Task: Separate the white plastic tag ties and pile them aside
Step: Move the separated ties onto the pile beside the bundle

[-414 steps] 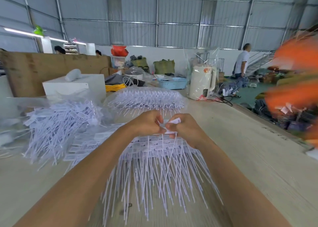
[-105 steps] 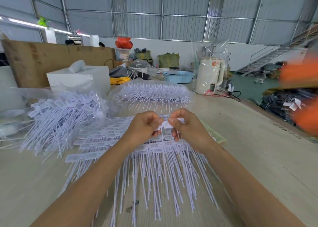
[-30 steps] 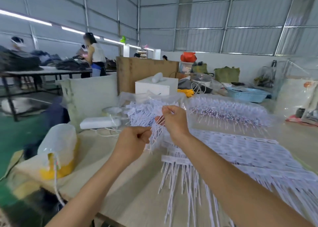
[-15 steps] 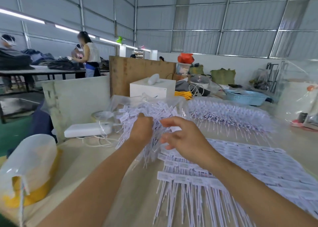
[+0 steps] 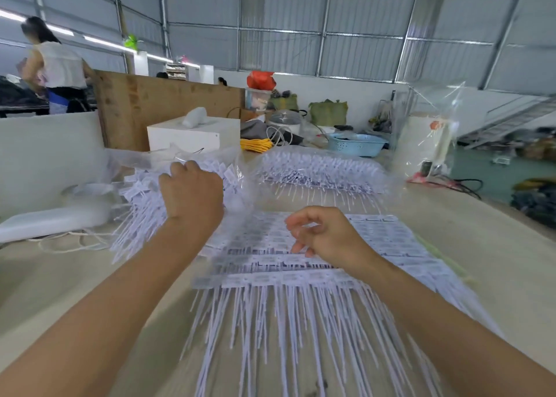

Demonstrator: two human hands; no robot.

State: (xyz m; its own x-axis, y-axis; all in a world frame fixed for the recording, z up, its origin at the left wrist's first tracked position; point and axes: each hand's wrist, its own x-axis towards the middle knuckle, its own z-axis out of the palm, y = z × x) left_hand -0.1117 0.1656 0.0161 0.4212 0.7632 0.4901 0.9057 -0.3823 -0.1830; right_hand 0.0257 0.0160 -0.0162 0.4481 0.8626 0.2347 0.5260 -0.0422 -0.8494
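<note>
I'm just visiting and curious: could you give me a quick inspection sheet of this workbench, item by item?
Surface: pale wooden table, worn.
Job's things: joined tag ties fanned out in front; loose pile on the left; bagged batch behind.
Clutter: white box, blue basket, yellow cord bundle.
Grips: left hand rests on the loose pile; right hand hovers loosely curled, holding nothing.
Cables: black cable far right; white cord left.
Surroundings: metal-walled hall, a person at another table.
</note>
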